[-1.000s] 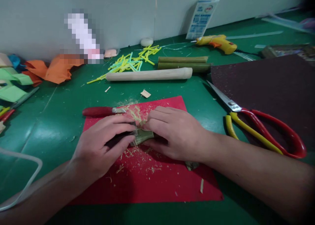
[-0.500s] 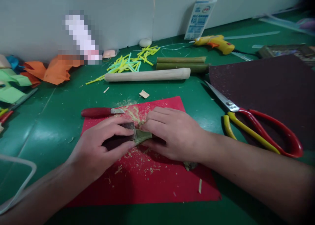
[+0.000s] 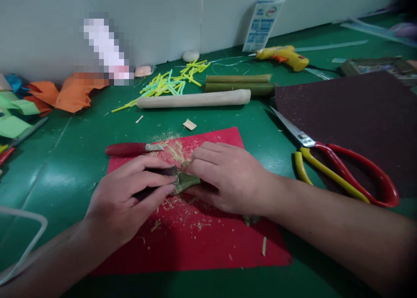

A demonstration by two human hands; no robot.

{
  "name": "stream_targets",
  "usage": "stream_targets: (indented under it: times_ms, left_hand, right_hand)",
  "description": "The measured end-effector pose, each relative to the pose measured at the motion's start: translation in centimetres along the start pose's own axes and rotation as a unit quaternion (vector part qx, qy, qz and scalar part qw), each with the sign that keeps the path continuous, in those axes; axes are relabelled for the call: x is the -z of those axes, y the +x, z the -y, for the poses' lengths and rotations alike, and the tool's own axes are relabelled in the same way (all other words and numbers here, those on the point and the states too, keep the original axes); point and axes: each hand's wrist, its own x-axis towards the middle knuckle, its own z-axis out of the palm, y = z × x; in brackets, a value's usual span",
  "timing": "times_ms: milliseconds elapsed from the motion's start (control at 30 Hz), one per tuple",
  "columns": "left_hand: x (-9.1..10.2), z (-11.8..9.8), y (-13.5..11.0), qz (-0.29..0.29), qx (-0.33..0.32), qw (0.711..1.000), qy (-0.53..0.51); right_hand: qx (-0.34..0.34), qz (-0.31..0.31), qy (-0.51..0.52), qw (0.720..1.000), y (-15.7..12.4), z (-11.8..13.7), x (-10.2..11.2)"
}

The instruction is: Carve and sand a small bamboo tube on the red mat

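Note:
My left hand (image 3: pixel 127 198) is closed around a folded dark piece of sandpaper (image 3: pixel 170 171). The sandpaper touches the near end of a short green bamboo piece (image 3: pixel 188 182). My right hand (image 3: pixel 228 176) grips that bamboo from the other side, its fingers curled over and hiding most of it. Both hands rest low over a red sheet (image 3: pixel 208 250) strewn with pale shavings. Just beyond my left hand lies a red-handled knife (image 3: pixel 127 149), its short blade toward the right.
Red-handled scissors (image 3: pixel 306 139) and a yellow handle piece lie right, by a dark brown sheet (image 3: pixel 345 115). Behind are a peeled bamboo stick (image 3: pixel 195 99), green bamboo lengths (image 3: pixel 239 87), yellow-green strips (image 3: pixel 163 85) and a yellow glue gun (image 3: pixel 286 57). Orange paper (image 3: pixel 73 94) sits at left.
My left hand has shifted slightly, its fingers now closer together on the sandpaper at the bamboo's end. My right hand stays on the bamboo. The view has moved a little.

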Motion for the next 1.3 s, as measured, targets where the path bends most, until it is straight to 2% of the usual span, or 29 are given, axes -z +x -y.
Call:
stream_targets:
  times_ms: [133, 300, 433, 867, 1067, 1200, 1300]
  left_hand:
    - [0.26, -0.02, 0.06, 0.002, -0.046, 0.997, 0.054]
    - [0.42, -0.08, -0.27, 0.032, -0.120, 0.984, 0.124]
    - [0.04, 0.19, -0.22, 0.002, -0.149, 0.980, 0.135]
    - [-0.20, 0.39, -0.64, -0.020, -0.173, 0.978, 0.111]
    - [-0.19, 0.31, -0.91, 0.005, -0.215, 0.973, 0.088]
    - [-0.21, 0.83, -0.59, -0.038, -0.174, 0.976, 0.126]
    - [-0.21, 0.73, -0.57, -0.021, -0.170, 0.980, 0.100]
  right_hand:
    - [-0.003, -0.005, -0.008, 1.000, 0.10, 0.09, -0.02]
    - [-0.007, -0.002, -0.008, 1.000, 0.10, 0.17, -0.04]
    - [-0.009, 0.005, -0.001, 1.000, 0.07, 0.05, -0.07]
    - [-0.017, 0.014, 0.035, 0.999, -0.13, -0.11, -0.28]
    - [-0.022, 0.018, 0.043, 0.999, -0.01, -0.15, -0.19]
    - [-0.015, 0.009, 0.027, 0.999, 0.03, -0.14, -0.13]
    - [-0.018, 0.012, 0.033, 0.999, 0.06, -0.12, -0.11]
